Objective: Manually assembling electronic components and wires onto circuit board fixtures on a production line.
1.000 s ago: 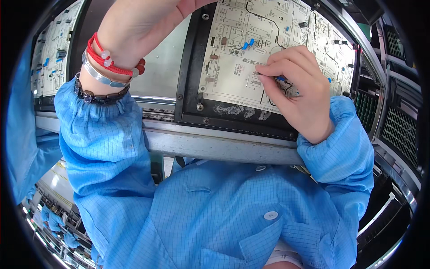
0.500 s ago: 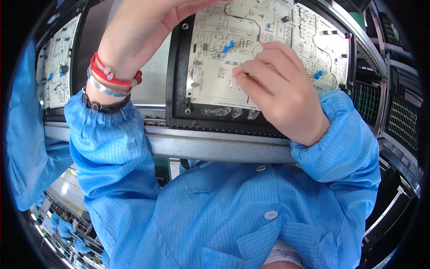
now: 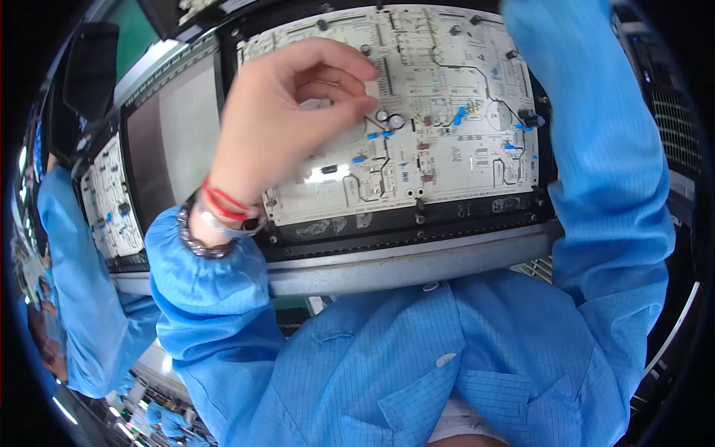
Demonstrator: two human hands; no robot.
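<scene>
A white circuit board [image 3: 454, 164] lies in a black carrier frame [image 3: 447, 222], with blue and black components standing on it. My left hand [image 3: 279, 119] hovers over the board's left part, fingers curled. Its thumb meets a curled finger while the index fingertip stays apart; whatever they hold, if anything, is hidden. Just beside the thumb tip stand two round black capacitors [image 3: 390, 119] on the board. My right arm [image 3: 607, 134] stretches up along the board's right side, and its hand is beyond the upper edge of the picture.
A metal rail [image 3: 417, 270] runs between my body and the carrier frame. Left of the frame is a grey flat panel [image 3: 175, 141], then another white circuit board [image 3: 112, 197]. A co-worker's blue sleeve [image 3: 82, 276] is at the far left. Dark racks [image 3: 674, 141] stand at the right.
My left hand has come down from the upper edge to over the board. My right hand has left the board and gone up out of view. The view has shifted, showing more of the board.
</scene>
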